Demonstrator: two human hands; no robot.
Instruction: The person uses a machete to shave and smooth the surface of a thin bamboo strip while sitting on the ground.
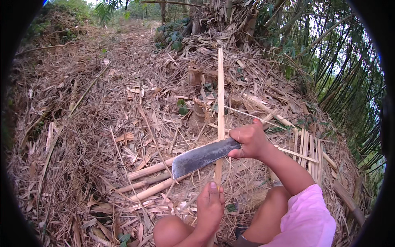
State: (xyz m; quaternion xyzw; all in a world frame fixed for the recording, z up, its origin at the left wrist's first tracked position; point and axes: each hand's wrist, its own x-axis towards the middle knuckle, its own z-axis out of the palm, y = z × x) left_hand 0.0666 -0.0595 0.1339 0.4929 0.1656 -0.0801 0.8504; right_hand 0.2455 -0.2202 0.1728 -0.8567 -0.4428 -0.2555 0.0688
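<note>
A long pale bamboo strip (221, 90) runs away from me, up the middle of the head view. My left hand (210, 203) is closed around it near its close end, thumb on top. My right hand (251, 140) grips a machete (201, 157) with a broad, dark blade and a squared tip. The blade lies across the strip, pointing left, and covers a short stretch of it. Most of the machete's handle is hidden inside my right fist.
Several bamboo lengths (150, 169) lie left of the blade. On the right, split bamboo strips (306, 148) rest side by side. Cut stumps (194, 74) stand ahead among dry leaves. Thin bamboo stems (345, 61) rise at the far right. My bent knees are close below.
</note>
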